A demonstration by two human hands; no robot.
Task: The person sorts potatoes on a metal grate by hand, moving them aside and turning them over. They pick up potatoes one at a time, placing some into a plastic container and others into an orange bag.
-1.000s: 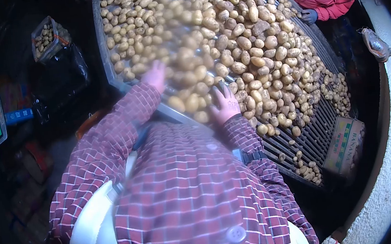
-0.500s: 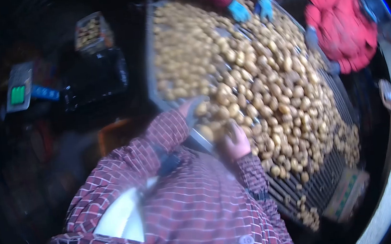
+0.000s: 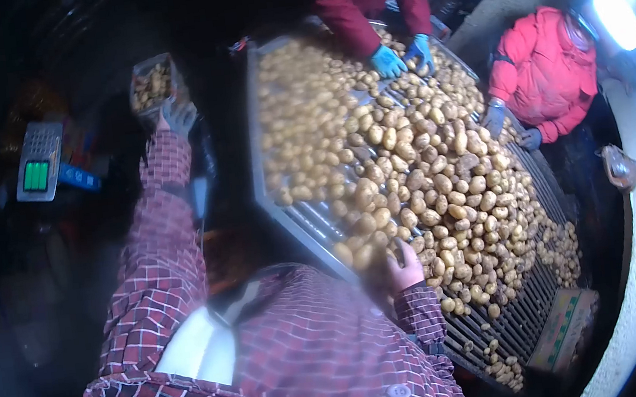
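Observation:
A long slatted sorting table carries a thick heap of potatoes. My right hand rests curled among the potatoes at the table's near edge; whether it grips one is unclear. My left hand is stretched far out to the left with fingers spread. It is at the rim of a small container of potatoes. Both my sleeves are red checked cloth.
A person in dark red with blue gloves works at the table's far end. Another person in a red jacket stands on its right. A scale with a green display sits far left. A cardboard box lies by the table's near right end.
My left hand left the table's near edge and swung out left to the potato container. My right hand stayed at the near edge. The view tilted up, showing a second co-worker.

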